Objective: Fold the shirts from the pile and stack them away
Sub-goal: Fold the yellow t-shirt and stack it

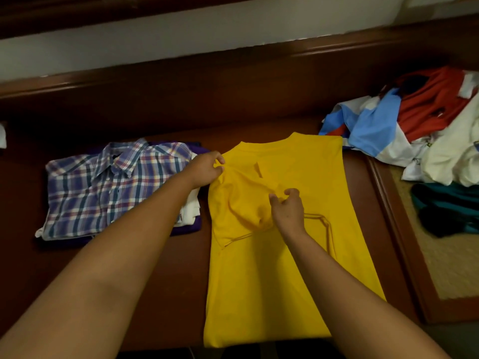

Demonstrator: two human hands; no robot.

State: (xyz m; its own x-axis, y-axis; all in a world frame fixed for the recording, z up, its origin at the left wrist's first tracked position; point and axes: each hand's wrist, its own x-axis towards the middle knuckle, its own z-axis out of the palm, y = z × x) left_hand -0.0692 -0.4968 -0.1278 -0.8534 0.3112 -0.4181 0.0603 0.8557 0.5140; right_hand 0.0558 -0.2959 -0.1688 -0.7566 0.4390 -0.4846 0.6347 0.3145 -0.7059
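head view: both the left hand (206, 168) and right hand (287, 206) pinch the yellow shirt (298, 255) sleeve; best fold it toward three o'clock, flat.

We see a dark brown wooden surface (168, 294) with a raised wooden back ledge (181, 81) behind it, a pale wall (155, 35) above that, and a beige woven panel (445, 268) in a wooden frame at right.
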